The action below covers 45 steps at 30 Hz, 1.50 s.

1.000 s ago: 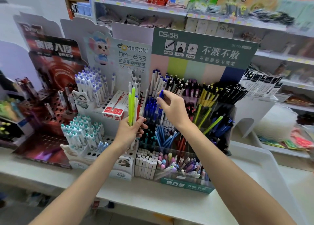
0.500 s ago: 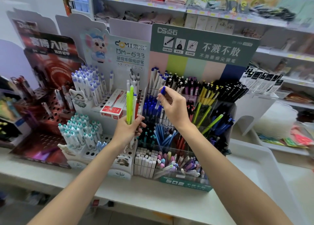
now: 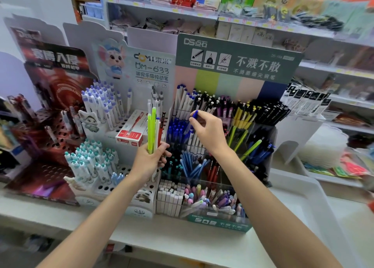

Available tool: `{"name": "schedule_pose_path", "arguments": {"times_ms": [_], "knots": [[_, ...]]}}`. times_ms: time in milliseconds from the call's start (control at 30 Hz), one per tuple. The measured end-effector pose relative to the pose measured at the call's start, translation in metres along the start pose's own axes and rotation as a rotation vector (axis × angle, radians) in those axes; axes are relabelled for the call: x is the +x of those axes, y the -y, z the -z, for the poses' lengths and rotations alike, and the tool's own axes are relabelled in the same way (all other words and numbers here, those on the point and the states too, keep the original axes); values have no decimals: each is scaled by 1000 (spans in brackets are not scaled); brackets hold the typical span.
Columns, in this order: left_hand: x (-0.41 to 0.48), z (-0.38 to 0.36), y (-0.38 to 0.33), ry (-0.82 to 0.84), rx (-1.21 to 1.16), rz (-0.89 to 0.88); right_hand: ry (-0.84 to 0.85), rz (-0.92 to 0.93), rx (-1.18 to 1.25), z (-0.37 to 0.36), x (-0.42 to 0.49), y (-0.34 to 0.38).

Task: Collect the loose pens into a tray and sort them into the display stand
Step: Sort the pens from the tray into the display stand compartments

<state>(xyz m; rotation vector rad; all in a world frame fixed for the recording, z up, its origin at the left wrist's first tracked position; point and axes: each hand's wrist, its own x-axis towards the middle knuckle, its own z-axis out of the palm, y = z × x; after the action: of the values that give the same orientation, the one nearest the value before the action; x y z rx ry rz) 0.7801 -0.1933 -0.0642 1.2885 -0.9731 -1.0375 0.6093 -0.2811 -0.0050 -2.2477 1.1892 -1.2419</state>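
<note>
My left hand (image 3: 148,160) grips a bunch of pens (image 3: 153,129) upright, yellow-green, white and red ones, in front of the white cartoon stand. My right hand (image 3: 208,133) pinches a blue-capped pen (image 3: 193,118) over the compartment of blue pens (image 3: 178,131) in the green tiered display stand (image 3: 218,222). The pen's lower part is hidden behind my fingers. A white tray (image 3: 309,194) lies on the counter at the right, under my right forearm.
A white cartoon stand (image 3: 97,178) with white pens is at the left, a red box (image 3: 131,135) on it. A dark red stand (image 3: 50,146) is further left. Shelves of goods run behind. The counter edge (image 3: 141,245) is near me.
My right hand has shifted slightly with the blue-capped pen above the blue pen compartment. My left hand keeps holding its bunch in the same place.
</note>
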Motion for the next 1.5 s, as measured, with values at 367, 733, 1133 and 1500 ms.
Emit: {"name": "schedule_pose_path", "arguments": {"times_ms": [367, 733, 1133, 1500], "knots": [[3, -4, -4, 10, 2, -3, 196, -83, -2, 3, 21, 11], [-1, -15, -15, 33, -9, -9, 305, -76, -60, 7, 24, 16], [-3, -8, -3, 23, 9, 0, 317, 0, -153, -7, 12, -1], [-6, -6, -7, 35, 42, 2, 102, 43, -166, -12, 3, -1]]}}
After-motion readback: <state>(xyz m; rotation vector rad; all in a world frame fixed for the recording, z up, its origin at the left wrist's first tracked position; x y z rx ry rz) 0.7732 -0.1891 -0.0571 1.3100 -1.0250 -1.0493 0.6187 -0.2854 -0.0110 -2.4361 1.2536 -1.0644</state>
